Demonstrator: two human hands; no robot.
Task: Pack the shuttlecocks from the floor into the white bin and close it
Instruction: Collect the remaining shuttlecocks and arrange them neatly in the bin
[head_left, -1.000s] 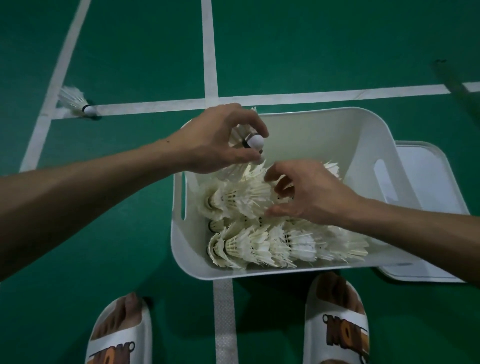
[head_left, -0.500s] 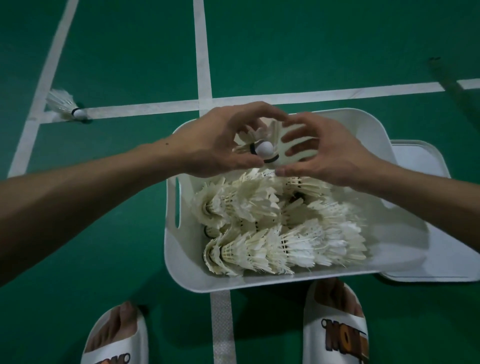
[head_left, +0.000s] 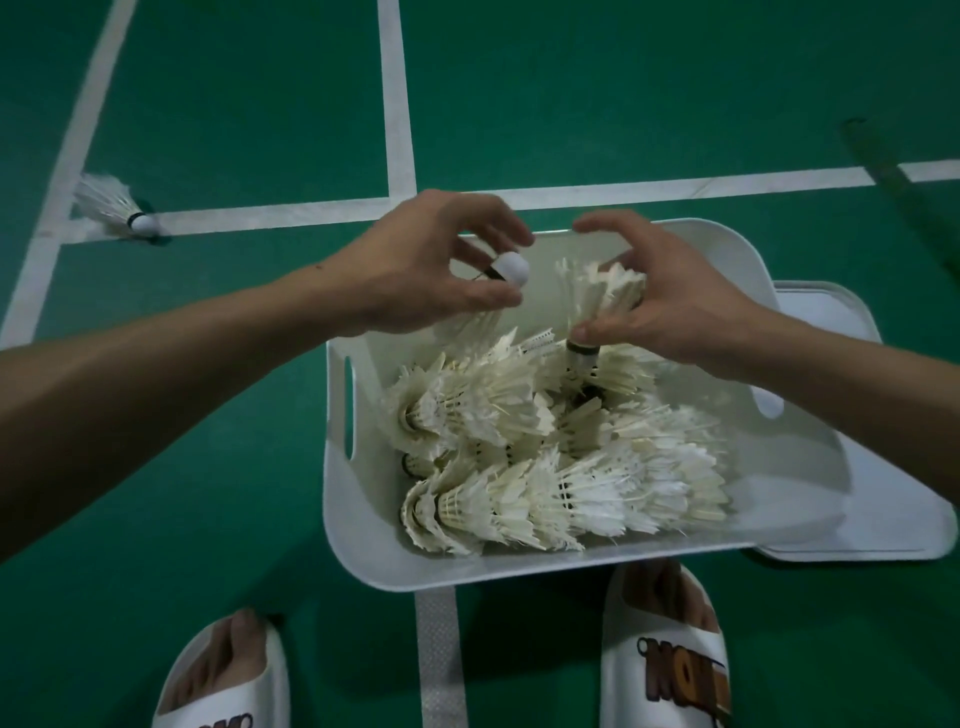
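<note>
— What sits nearest the camera?

— Two white slides on the green court floor. The left slide (head_left: 223, 675) is at 7 o'clock of the bin. The right slide (head_left: 670, 654) is at 5 o'clock, its toe just beside the near rim.

— And the bin itself?

— The white bin (head_left: 363, 545) stands open across a white court line (head_left: 436, 649). Packed shuttlecocks (head_left: 519, 467) lie on their sides in it, heaped toward the near and left walls. The lid (head_left: 852, 322) lies flat on the floor at 3 o'clock, right against the bin's side.

— Where are the hands?

— Both hover over the bin's 12 o'clock end, apart, with a clear gap between them. The left hand (head_left: 431, 270) pinches the left-hand shuttlecock (head_left: 511, 267). Its round cork shows between thumb and fingers, and its feathers are mostly hidden. The right hand (head_left: 670, 312), at 3 o'clock of the left, grips the right-hand shuttlecock (head_left: 602, 296), thumb near the base, feathers fanning toward 12.

— Anything farther out?

— One loose shuttlecock (head_left: 111, 205) lies on a court line at 10 o'clock, well apart from the bin.
</note>
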